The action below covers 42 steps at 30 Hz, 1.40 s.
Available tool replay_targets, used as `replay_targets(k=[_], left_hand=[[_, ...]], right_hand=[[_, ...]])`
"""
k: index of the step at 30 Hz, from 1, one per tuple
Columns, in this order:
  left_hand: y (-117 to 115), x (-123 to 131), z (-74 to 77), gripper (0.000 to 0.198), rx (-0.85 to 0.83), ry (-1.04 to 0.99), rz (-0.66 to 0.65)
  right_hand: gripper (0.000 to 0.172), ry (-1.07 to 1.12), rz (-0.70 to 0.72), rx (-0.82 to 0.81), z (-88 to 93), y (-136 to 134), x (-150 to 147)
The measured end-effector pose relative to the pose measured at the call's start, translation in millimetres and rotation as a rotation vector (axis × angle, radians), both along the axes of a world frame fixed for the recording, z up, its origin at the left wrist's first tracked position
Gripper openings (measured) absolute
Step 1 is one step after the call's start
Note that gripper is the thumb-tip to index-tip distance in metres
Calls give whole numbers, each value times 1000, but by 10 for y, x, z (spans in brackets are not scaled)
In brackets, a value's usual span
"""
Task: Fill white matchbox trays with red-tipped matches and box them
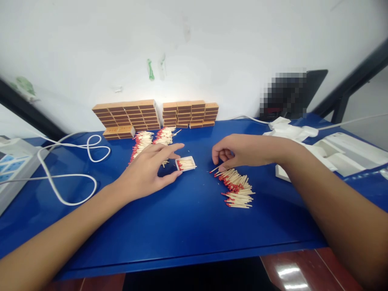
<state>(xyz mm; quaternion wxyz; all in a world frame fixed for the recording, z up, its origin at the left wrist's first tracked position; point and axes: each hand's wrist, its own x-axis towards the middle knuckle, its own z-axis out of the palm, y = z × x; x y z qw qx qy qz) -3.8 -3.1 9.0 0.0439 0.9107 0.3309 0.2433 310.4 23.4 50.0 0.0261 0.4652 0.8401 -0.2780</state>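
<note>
A small white matchbox tray (186, 163) with red-tipped matches in it lies on the blue table. My left hand (151, 169) is just left of it, fingers spread, thumb and fingertips by the tray's left end. Past that hand lie heaps of matches (142, 141). My right hand (228, 153) is at the upper end of a curved pile of loose matches (238, 188), its fingers curled and its thumb and forefinger close together at a match.
Stacked matchboxes (129, 115) and a second stack (190, 114) stand against the white wall. White cables (50, 173) and a power strip (13, 167) lie at the left. White plastic pieces (333, 151) and a dark, partly pixelated panel (315, 91) are at the right.
</note>
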Motion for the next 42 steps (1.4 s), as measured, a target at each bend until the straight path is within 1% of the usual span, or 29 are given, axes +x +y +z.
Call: replay_targets(k=[4, 9, 11, 18, 23, 29, 34, 36, 39, 42], left_hand=[[-2, -4, 8, 61, 5, -2, -3], [-10, -13, 6, 61, 20, -11, -14], [-12, -8, 8, 61, 22, -12, -12], [-9, 5, 19, 59, 23, -3, -14], [-6, -2, 19, 58, 22, 5, -11], [-3, -3, 17, 58, 18, 13, -14], [-15, 11, 7, 62, 7, -3, -18], [-20, 15, 9, 63, 9, -5, -27], [-22, 16, 11, 63, 18, -5, -33], [-17, 15, 6, 62, 22, -9, -36]], right_hand=[[14, 5, 26, 22, -11, 1, -11], [25, -6, 44, -6, 12, -13, -45], [27, -8, 51, -13, 21, -20, -65], [19, -34, 40, -12, -10, -33, -95], [21, -38, 61, 0, -29, -53, -100], [21, 91, 61, 44, -25, -85, -148], [15, 347, 52, 198, -169, -137, -378], [12, 413, 50, 254, -241, -174, -490], [9, 440, 53, 292, -310, -215, -586], [8, 426, 52, 322, -314, -209, -565]])
